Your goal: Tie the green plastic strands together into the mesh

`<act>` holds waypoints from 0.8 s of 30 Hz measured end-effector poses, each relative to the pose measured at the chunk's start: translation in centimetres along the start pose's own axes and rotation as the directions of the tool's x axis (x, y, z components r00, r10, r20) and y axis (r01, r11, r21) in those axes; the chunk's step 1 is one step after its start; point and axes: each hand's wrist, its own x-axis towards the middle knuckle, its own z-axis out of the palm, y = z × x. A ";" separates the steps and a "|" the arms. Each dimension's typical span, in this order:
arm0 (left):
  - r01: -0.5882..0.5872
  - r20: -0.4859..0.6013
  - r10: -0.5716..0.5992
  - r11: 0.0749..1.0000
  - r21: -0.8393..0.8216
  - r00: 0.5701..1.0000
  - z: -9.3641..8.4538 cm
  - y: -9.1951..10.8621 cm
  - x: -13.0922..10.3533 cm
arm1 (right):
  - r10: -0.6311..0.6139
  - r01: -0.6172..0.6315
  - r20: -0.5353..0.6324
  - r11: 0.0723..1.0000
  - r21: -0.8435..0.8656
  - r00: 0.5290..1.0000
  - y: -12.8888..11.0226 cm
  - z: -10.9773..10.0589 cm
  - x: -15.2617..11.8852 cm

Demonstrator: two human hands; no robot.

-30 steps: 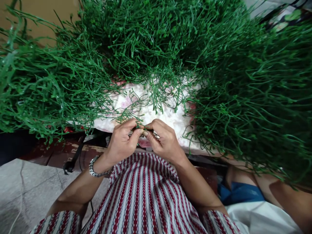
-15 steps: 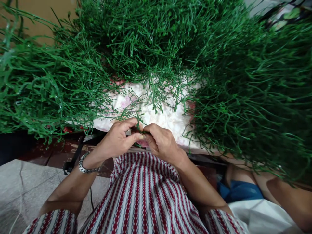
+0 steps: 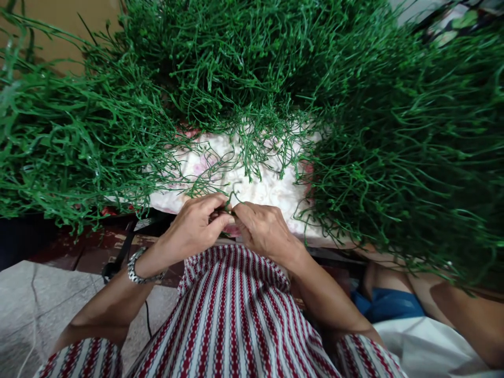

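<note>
Between my fingertips, close to the near edge of the cloth, is a thin green branching stem (image 3: 235, 190). My left hand (image 3: 197, 220) is closed in a pinch on it, thumb against the bent fingers. Right beside it, my right hand (image 3: 263, 228) is also closed, its fingertips pressed at the same stem. The stem's curled tips stick up above the fingers, while its lower part is hidden. Loose green stems (image 3: 205, 184) of the same kind lie on the cloth just beyond my left hand.
A pale flowered cloth (image 3: 268, 197) covers the work surface. Big tangled heaps of green stems rise at the left (image 3: 79, 142), back (image 3: 252, 47) and right (image 3: 409, 157). Another person's bare leg (image 3: 425, 294) and blue garment (image 3: 394, 304) are at the lower right.
My right hand has turned slightly, its back now more upward, and its fingers have closed nearer the left hand. The stem's tips now stand higher and lean to the right.
</note>
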 end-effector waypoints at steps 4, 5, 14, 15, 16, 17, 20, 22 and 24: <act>-0.041 0.160 0.047 0.998 -0.043 0.986 -0.6 -0.6 0.5 | -0.026 0.026 -0.002 1.000 -0.001 1.000 -0.1 -0.1 -0.1; -0.054 0.189 0.063 0.997 -0.053 0.980 -0.7 -0.7 0.6 | -0.032 0.032 0.004 0.999 0.010 0.999 -0.1 -0.1 -0.1; -0.123 0.302 0.285 0.880 -0.459 0.910 -1.7 -0.2 1.0 | -0.308 0.272 -0.021 0.804 0.529 0.951 0.9 -0.3 0.2; -0.093 0.304 0.276 0.860 -0.502 0.912 -1.7 0.0 0.9 | -0.328 0.288 -0.043 0.752 0.593 0.944 0.9 -0.2 0.3; -0.060 0.297 0.256 0.840 -0.540 0.920 -1.8 0.1 0.7 | -0.330 0.295 -0.070 0.707 0.642 0.941 0.9 0.0 0.4; -0.027 0.290 0.233 0.820 -0.572 0.928 -1.8 0.2 0.6 | -0.322 0.297 -0.095 0.669 0.681 0.942 0.8 0.2 0.5; 0.041 0.257 0.171 0.756 -0.653 0.951 -1.5 0.4 0.1 | -0.263 0.300 -0.175 0.578 0.759 0.949 0.3 1.1 0.6; 0.062 0.232 0.134 0.729 -0.681 0.963 -1.3 0.4 -0.2 | -0.226 0.297 -0.206 0.529 0.795 0.952 0.0 1.7 0.6; 0.077 0.197 0.090 0.709 -0.701 0.976 -1.1 0.3 -0.3 | -0.199 0.266 -0.191 0.497 0.826 0.961 -0.1 2.0 0.5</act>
